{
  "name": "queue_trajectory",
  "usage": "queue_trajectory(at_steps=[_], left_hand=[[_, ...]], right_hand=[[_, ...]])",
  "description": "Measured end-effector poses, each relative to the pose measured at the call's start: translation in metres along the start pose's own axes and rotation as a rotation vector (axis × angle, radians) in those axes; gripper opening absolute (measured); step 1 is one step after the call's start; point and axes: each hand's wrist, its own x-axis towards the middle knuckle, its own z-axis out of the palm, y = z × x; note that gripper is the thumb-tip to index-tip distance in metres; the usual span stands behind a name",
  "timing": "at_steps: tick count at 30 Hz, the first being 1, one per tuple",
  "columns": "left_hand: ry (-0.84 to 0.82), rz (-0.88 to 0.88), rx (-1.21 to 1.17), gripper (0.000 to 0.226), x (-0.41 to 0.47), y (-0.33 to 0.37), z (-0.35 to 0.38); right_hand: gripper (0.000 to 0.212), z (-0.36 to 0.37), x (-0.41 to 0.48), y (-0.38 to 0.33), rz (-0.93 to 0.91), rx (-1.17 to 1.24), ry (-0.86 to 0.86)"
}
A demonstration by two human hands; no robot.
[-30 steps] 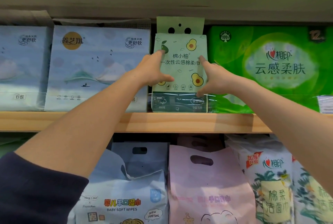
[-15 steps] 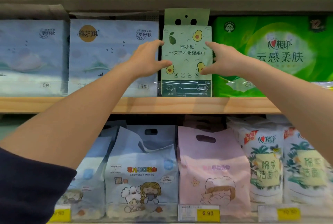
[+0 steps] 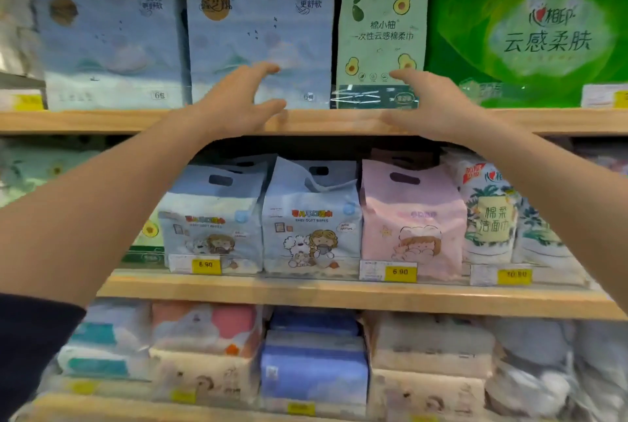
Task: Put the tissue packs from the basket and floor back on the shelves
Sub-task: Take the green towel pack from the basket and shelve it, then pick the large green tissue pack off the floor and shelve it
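Now both arms stretched far forward toward top shelf (image 3: 102, 121). Left hand (image 3: 238, 102): fingers spread, lightly bent, holding nothing, in front of right one of blue packs (image 3: 261, 31). Right hand (image 3: 431, 105): likewise spread and empty, fingertips at lower right of avocado tissue pack (image 3: 380, 37); contact unclear. Avocado tissue pack upright on top shelf, between blue packs and green pack (image 3: 530, 31). Count there: two blue packs, one avocado tissue pack, one green pack. Middle shelf (image 3: 238, 289): two blue wipes bags (image 3: 214, 218), one pink bag (image 3: 411, 218).

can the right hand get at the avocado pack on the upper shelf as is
Probably yes: the right hand is open right in front of the avocado pack, whose front faces out with nothing between.
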Motion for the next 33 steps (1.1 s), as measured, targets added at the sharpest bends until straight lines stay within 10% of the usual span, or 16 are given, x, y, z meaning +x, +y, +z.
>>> queue_trajectory(at_steps=[17,33], left_hand=[[-0.326,-0.458,0.347,0.056,-0.292,-0.015,-0.053],[-0.492,-0.957,0.539,0.055,-0.615,0.011,-0.198]], right_hand=[[0.065,0.113,-0.164,-0.089,-0.266,0.395,-0.34],[0.059,0.201,-0.336,-0.334,-0.758,0.557,-0.701]])
